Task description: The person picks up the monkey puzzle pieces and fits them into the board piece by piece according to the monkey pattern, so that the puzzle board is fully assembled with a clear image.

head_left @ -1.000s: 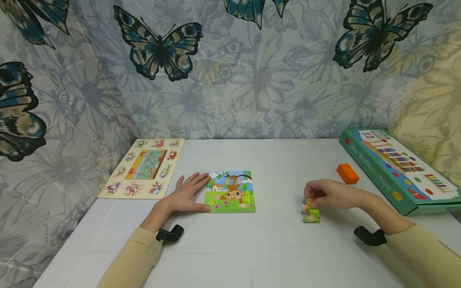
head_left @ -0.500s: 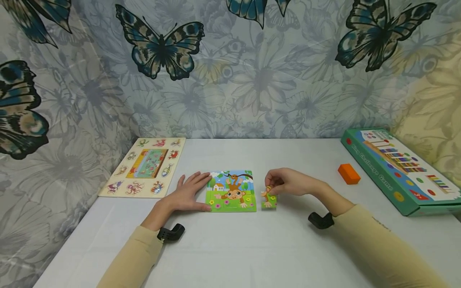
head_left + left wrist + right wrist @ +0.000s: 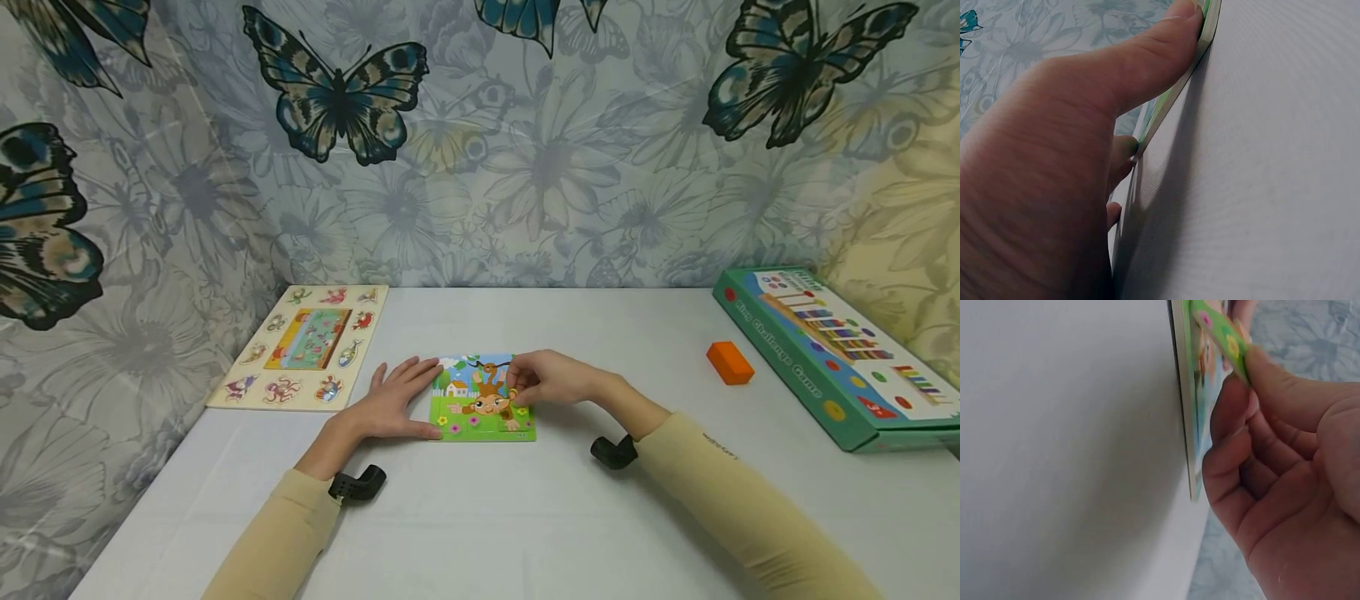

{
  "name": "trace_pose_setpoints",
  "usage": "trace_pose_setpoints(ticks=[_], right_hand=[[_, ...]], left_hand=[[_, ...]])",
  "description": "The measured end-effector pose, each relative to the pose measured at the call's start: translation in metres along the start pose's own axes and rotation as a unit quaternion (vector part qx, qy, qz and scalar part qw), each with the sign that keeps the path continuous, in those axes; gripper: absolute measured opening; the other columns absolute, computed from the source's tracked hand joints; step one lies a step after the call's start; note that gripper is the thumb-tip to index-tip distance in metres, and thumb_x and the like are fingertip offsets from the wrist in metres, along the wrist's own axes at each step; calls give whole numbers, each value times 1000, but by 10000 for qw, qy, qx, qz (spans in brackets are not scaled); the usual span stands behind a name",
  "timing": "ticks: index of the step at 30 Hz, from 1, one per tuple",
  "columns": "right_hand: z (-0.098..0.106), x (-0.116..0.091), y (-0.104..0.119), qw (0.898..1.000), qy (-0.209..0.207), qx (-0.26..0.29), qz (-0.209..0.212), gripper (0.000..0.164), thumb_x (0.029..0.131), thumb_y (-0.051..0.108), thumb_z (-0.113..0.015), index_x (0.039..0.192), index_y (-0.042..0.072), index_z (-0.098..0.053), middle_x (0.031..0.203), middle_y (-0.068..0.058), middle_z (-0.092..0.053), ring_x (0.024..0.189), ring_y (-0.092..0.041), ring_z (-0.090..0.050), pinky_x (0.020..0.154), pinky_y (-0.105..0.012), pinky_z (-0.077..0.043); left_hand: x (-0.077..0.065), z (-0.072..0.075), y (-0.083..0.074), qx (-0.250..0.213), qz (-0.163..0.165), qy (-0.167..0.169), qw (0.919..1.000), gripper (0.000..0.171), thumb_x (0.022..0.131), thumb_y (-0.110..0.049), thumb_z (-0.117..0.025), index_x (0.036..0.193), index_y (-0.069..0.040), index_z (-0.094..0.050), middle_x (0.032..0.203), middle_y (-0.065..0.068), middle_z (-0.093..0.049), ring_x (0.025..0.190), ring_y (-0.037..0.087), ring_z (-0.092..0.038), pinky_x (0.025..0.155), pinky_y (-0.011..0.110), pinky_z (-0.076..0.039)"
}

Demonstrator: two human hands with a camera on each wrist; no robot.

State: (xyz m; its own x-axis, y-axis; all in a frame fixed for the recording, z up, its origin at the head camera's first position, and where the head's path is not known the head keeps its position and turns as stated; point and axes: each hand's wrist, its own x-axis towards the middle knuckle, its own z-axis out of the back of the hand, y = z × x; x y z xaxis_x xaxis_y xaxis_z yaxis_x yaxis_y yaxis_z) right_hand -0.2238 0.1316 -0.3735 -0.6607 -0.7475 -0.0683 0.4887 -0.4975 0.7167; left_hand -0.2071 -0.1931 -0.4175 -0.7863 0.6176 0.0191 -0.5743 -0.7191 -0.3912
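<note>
A small jigsaw board [image 3: 457,429] with a monkey picture lies flat on the white table. My left hand [image 3: 386,410] rests at its left edge, fingers spread and nearly straight. In the left wrist view, the thumb [image 3: 1147,62] touches the board's near edge. My right hand [image 3: 553,379] is over the board's right side and covers part of the picture. Between its thumb and index finger it pinches a puzzle piece [image 3: 1230,349], green with small flowers. The piece tilts up from the board's surface; whether its lower end touches the board is hard to tell.
A cream board [image 3: 300,400] with animal pictures lies at the back left. On the right are an orange block [image 3: 730,363] and a green game box [image 3: 798,367]. Butterfly-patterned cloth [image 3: 540,167] stands behind the white table [image 3: 465,525].
My right hand has carried the puzzle piece left, from beside the orange block to over the jigsaw board. The left hand has stayed at the board's left edge.
</note>
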Motion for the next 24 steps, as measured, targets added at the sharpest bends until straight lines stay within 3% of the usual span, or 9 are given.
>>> trace_pose_setpoints(ticks=[7, 16, 24], right_hand=[[-6, 6, 2, 9983, 27, -573, -85, 11, 93, 10, -75, 98, 7, -66, 84, 4, -60, 77, -11, -55, 71, -28, -49], [-12, 4, 5, 9962, 236, -814, 178, 15, 89, 11, -79, 100, 9, -69, 84, 6, -60, 76, -9, -53, 71, -26, -49], [-14, 3, 13, 9932, 384, -1088, 168, 15, 88, 14, -81, 98, 10, -71, 92, 4, -62, 80, -7, -53, 75, -26, -49]], left_hand=[[-1, 1, -2, 21, 16, 15, 10000, 105, 79, -58, -78, 159, -8, -32, 164, 10, -27, 151, 38, -14, 109, 74, 0], [-1, -1, -1, 51, 15, 22, 10000, 105, 80, -58, -78, 159, -8, -32, 164, 10, -26, 151, 38, -13, 110, 73, 0], [0, -1, 0, 3, 15, -2, 10000, 104, 80, -57, -78, 159, -8, -32, 164, 10, -26, 151, 38, -13, 109, 74, 0]])
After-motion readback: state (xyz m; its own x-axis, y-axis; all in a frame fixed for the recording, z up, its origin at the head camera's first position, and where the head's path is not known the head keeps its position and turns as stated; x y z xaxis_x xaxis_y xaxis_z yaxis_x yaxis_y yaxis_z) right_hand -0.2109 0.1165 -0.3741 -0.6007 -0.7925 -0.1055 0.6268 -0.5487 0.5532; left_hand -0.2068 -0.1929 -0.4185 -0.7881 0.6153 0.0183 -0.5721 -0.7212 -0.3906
